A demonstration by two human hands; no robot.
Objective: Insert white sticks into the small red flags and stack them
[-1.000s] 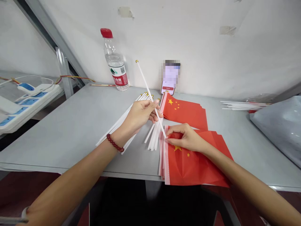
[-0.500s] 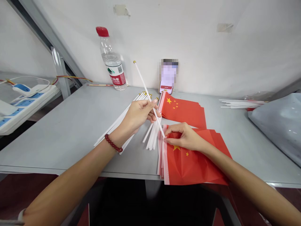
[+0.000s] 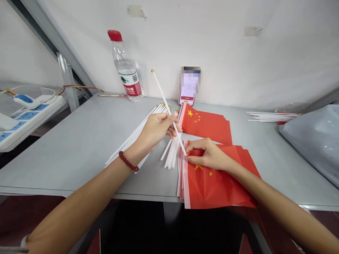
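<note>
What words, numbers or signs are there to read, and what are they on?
"山泉": red part of the label on the bottle.
"SPRING": just under it, tiny and a bit blurred.
Other label print: too small to read.
Phone: mostly pixelated; writing on its red button is too small.
Flags: yellow stars, no words that I see.

A plain white wall (image 3: 219, 53) rose behind a smooth, flat grey surface (image 3: 79, 141), and two torn, beige tape scraps (image 3: 136, 11) clung to it high up. On the left, a straight grey metal beam (image 3: 54, 38) slanted down. Pale, even light fell across the wall; beneath the surface's front edge lay deep shadow.
</note>
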